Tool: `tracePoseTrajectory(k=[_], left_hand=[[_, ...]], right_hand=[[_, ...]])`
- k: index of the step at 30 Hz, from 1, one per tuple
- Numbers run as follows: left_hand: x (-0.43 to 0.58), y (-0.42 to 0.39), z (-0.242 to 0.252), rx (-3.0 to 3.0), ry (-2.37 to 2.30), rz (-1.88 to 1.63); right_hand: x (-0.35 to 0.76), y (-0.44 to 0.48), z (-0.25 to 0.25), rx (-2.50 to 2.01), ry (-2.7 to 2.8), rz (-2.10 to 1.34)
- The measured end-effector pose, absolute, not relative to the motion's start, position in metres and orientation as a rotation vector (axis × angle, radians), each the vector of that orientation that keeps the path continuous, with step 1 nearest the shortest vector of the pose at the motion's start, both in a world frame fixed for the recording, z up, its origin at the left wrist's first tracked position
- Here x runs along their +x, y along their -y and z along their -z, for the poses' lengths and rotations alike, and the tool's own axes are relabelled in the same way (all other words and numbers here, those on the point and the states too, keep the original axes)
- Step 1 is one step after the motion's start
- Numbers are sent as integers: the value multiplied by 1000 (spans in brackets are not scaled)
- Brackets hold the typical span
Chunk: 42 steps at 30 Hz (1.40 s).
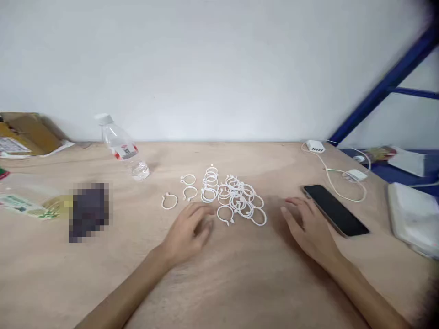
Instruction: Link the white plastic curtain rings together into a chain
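A loose pile of thin white plastic rings (237,201), each with a gap and small tabs at its ends, lies mid-table. Several more rings overlap in a short column (210,182) at the pile's left side. Farther left, a single ring (169,209) lies apart, with two others between it and the column. My left hand (187,233) rests just in front of these rings, fingers bent, thumb apart, holding nothing. To the right of the pile, my right hand (312,230) hovers or rests near the table with its fingers apart and nothing in them.
Beside my right hand lies a black smartphone (336,210). Behind it are a white multi-port charger (315,146) and a cable; a white package (414,219) sits far right. Leftward stand a water bottle (125,150), a blurred dark object (89,210), a plastic bag (34,201) and a cardboard box (30,130).
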<state>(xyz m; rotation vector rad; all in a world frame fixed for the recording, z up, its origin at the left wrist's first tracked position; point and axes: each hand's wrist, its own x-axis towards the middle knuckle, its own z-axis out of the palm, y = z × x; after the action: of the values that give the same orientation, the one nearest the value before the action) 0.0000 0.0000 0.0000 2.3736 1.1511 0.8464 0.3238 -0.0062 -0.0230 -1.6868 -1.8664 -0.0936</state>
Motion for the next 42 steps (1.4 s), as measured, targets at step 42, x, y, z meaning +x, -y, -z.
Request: tracePoseTrajectory(k=[42], left_hand=[[-25, -7, 10, 2344, -1340, -774]], right_hand=[[148, -9, 13, -1021, 1244, -1558]])
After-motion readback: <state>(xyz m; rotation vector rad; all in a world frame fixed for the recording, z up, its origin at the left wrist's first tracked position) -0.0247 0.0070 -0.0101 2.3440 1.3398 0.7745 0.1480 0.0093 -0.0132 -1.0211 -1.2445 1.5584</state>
